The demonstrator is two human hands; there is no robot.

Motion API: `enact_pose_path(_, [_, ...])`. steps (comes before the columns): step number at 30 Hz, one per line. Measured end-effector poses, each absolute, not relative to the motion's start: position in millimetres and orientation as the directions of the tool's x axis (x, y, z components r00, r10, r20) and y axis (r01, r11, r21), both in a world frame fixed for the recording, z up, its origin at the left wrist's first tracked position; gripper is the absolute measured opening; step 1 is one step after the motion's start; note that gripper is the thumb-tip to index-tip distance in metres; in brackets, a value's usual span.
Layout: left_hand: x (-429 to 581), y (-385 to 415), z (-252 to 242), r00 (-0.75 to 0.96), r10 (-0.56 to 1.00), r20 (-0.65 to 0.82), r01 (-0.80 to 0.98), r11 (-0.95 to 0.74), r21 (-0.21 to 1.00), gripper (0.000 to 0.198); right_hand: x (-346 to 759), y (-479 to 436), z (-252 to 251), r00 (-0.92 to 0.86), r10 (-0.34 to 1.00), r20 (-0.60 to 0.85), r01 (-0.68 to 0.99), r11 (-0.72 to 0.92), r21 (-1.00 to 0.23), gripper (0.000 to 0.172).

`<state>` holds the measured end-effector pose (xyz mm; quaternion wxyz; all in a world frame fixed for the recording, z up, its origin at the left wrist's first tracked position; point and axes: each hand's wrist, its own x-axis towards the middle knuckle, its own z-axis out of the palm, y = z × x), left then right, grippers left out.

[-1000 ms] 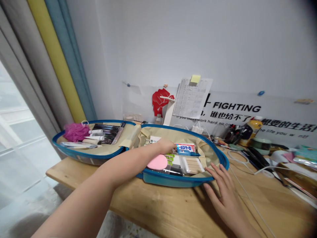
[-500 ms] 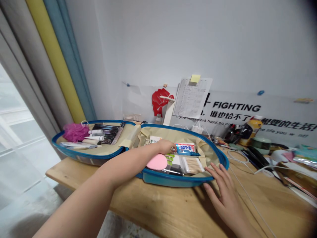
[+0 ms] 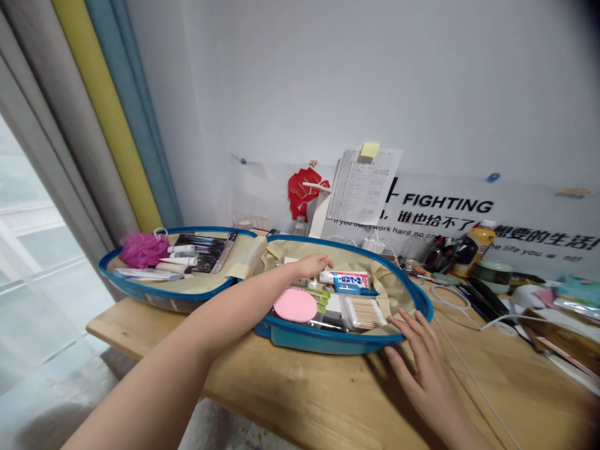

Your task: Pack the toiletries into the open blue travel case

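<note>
A case with a blue rim (image 3: 328,337) lies opened flat on the wooden table, both halves filled. My left hand (image 3: 313,266) is over the right half, fingers stretched out and nothing visible in them. Just beside its fingertips lies a toothpaste tube (image 3: 344,277) with a white cap, and a blue tube (image 3: 349,289) in front of it. Nearer me are a pink round pad (image 3: 295,305), something green (image 3: 322,301) and a box of cotton swabs (image 3: 364,312). My right hand (image 3: 424,365) rests open, its fingers at the case's right front rim.
The left half holds a purple bath puff (image 3: 143,250), several white tubes (image 3: 180,259) and a black brush set (image 3: 206,250). Right of the case are a white cable (image 3: 497,317), a yellow-labelled bottle (image 3: 479,244) and clutter. A white wall stands behind.
My left hand has risen slightly away from the contents, its fingers straightening. More of the toothpaste tube shows, including its white cap. My right hand has stayed in place.
</note>
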<state>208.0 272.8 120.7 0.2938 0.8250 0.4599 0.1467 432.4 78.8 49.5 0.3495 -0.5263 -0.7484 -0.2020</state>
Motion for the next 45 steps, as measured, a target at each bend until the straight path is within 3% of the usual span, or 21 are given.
enact_pose_path(8, [210,277,115,0.531,0.847,-0.036,0.597,-0.343,0.725,0.038,433,78,50,-0.196,0.66,0.725,0.93,0.36,-0.076,0.042])
enact_pose_path(14, [208,277,115,0.577,0.817,0.02,0.562,-0.414,0.715,0.032,433,79,49,-0.199,0.65,0.734,0.927,0.369,-0.075,0.042])
enact_pose_path(21, [201,279,114,0.634,0.769,0.087,0.613,-0.568,0.549,0.025,434,79,49,-0.19,0.675,0.713,0.931,0.355,-0.088,0.043])
enact_pose_path(33, [201,272,113,0.716,0.698,-0.03,0.693,-0.704,0.154,0.016,432,79,50,-0.188,0.667,0.721,0.929,0.36,-0.09,0.042])
enact_pose_path(39, [205,272,108,0.726,0.684,-0.065,0.687,-0.719,0.105,0.014,433,79,50,-0.187,0.665,0.723,0.928,0.36,-0.091,0.042])
enact_pose_path(45, [204,271,108,0.716,0.694,-0.079,0.697,-0.704,0.137,0.014,433,79,50,-0.194,0.668,0.719,0.929,0.36,-0.083,0.043])
